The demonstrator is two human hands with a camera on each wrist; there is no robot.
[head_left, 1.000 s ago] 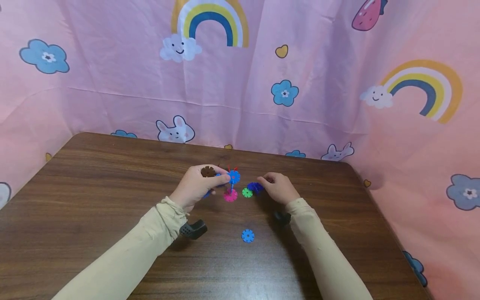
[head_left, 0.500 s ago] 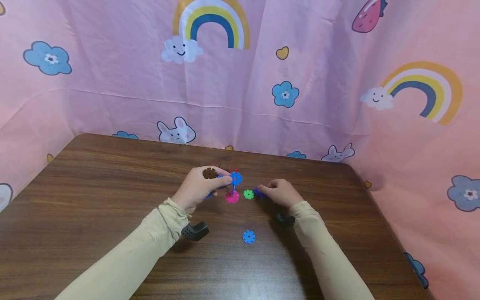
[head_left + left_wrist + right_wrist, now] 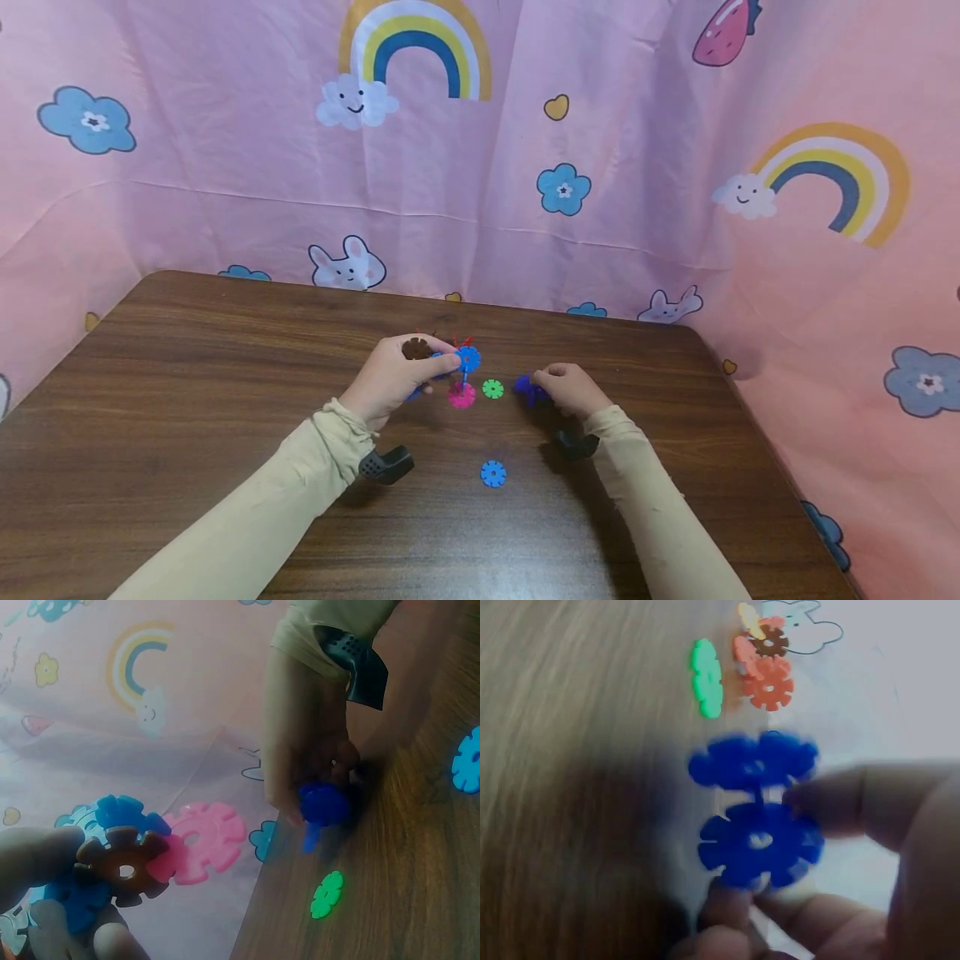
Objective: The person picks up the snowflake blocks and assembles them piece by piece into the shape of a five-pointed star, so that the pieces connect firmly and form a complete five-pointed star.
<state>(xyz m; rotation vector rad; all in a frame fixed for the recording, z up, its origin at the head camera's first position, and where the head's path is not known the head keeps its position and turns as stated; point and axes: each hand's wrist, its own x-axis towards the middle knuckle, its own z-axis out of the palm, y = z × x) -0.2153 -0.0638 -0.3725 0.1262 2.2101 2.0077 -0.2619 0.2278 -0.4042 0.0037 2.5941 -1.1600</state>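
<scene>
My left hand (image 3: pixel 390 375) holds a model of notched plastic discs between thumb and fingers. It includes a brown disc (image 3: pixel 105 862), a light blue disc (image 3: pixel 471 365) and a pink disc (image 3: pixel 219 851); the palm hides part of it. To the right, my right hand (image 3: pixel 573 389) pinches a small cluster of joined dark blue discs (image 3: pixel 735 844) low over the table. Two of those discs show fully in the right wrist view, linked by a short piece. A loose green disc (image 3: pixel 487 389) lies between the hands.
Nearer the front of the brown wooden table (image 3: pixel 225 433) lies a single blue disc (image 3: pixel 486 475). Orange, brown and yellow discs (image 3: pixel 769 686) show beyond the green one in the right wrist view. A pink patterned curtain (image 3: pixel 465 183) hangs behind the table's far edge.
The right hand has moved right and slightly nearer the body with the dark blue discs, away from the green disc. The left hand and its model stay nearly still.
</scene>
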